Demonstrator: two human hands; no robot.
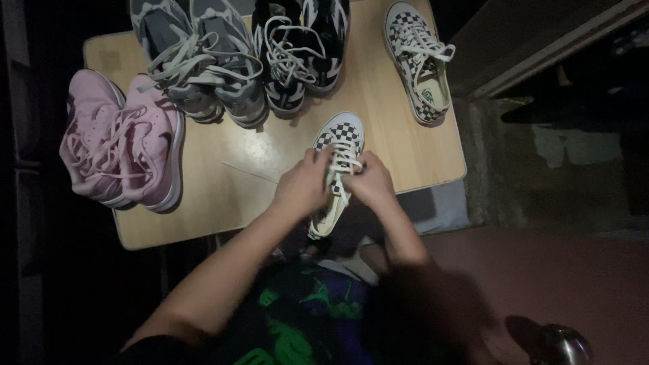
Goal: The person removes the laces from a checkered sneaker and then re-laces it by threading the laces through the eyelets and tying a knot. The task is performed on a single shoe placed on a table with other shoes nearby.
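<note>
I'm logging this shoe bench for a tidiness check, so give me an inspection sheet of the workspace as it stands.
Surface: light wooden table, dimly lit, mostly covered by shoes.
Job's things: checkered sneaker at the near edge, toe pointing away; its white laces are between both hands.
Clutter: matching checkered sneaker at far right; pink pair at left; grey pair and black-and-white pair at the back, laces loose.
Hands: left hand and right hand both on the laces, either side of the sneaker.
Cables: nothing seen.
Surroundings: dark floor, a round metal object at lower right.
</note>
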